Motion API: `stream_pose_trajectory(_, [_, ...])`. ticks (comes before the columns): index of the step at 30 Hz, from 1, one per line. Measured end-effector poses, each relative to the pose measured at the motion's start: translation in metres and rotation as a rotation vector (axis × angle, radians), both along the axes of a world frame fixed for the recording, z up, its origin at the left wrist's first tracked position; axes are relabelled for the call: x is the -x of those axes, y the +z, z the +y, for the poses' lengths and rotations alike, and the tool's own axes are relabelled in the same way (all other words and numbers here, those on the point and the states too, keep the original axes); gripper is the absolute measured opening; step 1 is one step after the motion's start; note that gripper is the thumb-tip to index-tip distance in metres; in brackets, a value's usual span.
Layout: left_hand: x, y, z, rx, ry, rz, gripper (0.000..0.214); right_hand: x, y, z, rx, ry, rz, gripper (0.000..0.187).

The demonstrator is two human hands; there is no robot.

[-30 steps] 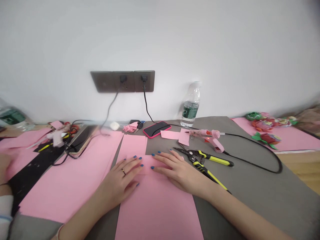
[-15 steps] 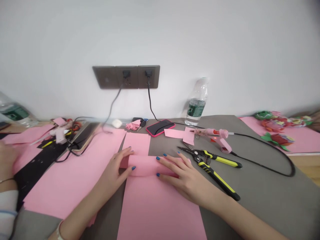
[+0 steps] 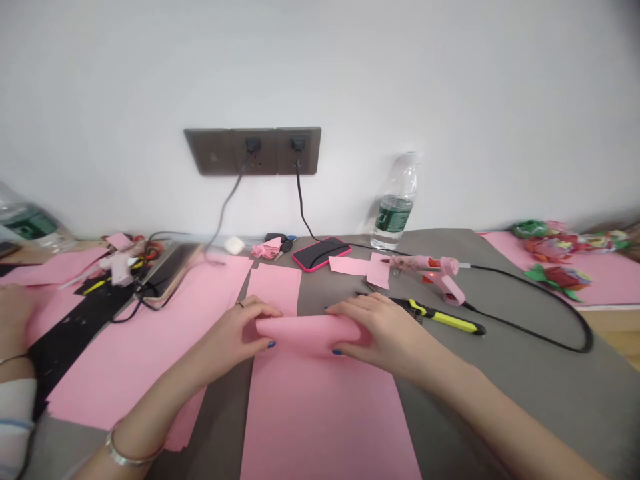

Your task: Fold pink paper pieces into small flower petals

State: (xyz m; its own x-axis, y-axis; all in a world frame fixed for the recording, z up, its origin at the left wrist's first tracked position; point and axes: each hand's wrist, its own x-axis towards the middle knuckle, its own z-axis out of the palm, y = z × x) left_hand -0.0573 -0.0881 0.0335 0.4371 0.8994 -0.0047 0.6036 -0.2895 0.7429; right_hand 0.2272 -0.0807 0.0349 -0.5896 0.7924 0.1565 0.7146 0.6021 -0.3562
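Currently, the left hand and right hand, both curved and gripping, hold a curled pink paper sheet by its ends over a long flat pink sheet on a gray mat (finished paper flowers sit far right), with other pink sheets still lying flat.

white wall (evenly lit) | dark socket panel | wooden floor

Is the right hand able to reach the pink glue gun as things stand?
Probably yes, once it lets go of the curled pink paper: the right hand sits close to the pink glue gun, and only the yellow-handled pliers lie low between them.
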Motion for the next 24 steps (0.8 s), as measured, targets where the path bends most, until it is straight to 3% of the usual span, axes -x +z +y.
stream_pose_trajectory(7, [-0.004,0.011,-0.001,0.105,0.007,0.089,0.052,0.017,0.0,0.001,0.007,0.027,-0.157,0.043])
stream_pose_trajectory(11, [-0.012,0.013,0.009,0.144,-0.007,0.092,0.034,0.019,-0.001,-0.002,-0.026,0.018,-0.159,0.043])
stream_pose_trajectory(15, [-0.015,0.015,0.013,0.169,-0.007,0.055,0.023,0.015,0.007,0.0,0.049,-0.011,-0.08,0.048])
stream_pose_trajectory(20, [-0.013,0.016,0.011,0.162,-0.014,0.076,0.025,0.012,0.018,0.005,0.111,-0.046,-0.124,0.013])
stream_pose_trajectory(24, [-0.012,0.015,0.01,0.078,-0.018,0.118,0.044,0.016,0.014,0.005,0.067,-0.034,-0.173,0.011])
